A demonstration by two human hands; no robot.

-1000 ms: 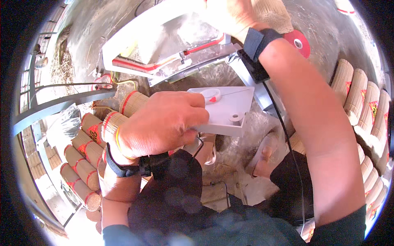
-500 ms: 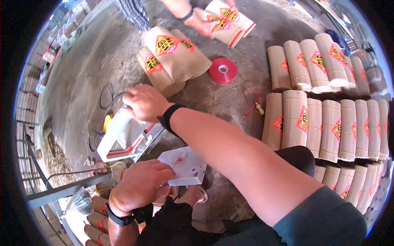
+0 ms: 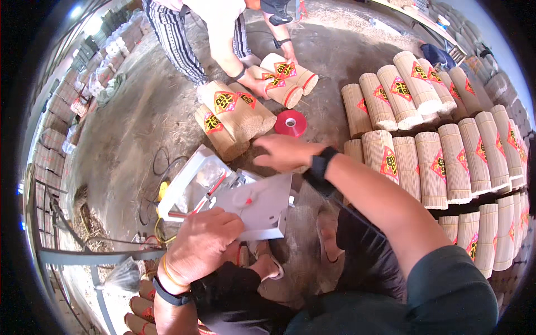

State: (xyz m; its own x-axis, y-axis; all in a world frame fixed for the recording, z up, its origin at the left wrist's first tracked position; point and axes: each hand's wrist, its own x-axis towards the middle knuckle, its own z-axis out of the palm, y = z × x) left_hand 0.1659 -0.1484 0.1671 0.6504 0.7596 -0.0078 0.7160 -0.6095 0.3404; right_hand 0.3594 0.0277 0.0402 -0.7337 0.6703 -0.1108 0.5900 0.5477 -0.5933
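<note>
Between my knees stands a white box-like machine (image 3: 265, 215) with a round dial and a red pointer on top. A white frame (image 3: 187, 173) with a red strip along it rises at its far left. My left hand (image 3: 204, 243) rests against the machine's left side, its fingers curled in. What they hold, if anything, is hidden. Above the machine's far right corner hovers my right hand (image 3: 285, 152), fingers stretched out and holding nothing. Just beyond it lies a roll of red tape (image 3: 290, 123). Stick bundles (image 3: 231, 114) with red diamond labels lie on the floor farther left.
Another person's hands (image 3: 265, 86) hold two labelled bundles (image 3: 287, 75) at the far side. Rows of stick bundles (image 3: 432, 162) are stacked on the right. A metal bar (image 3: 89, 257) crosses at left, with a dark cable (image 3: 162, 162) near the machine.
My right hand has left the white frame and moved right, its fingers now straightened. My left hand stays by the machine. The other person has lowered the two bundles toward the floor.
</note>
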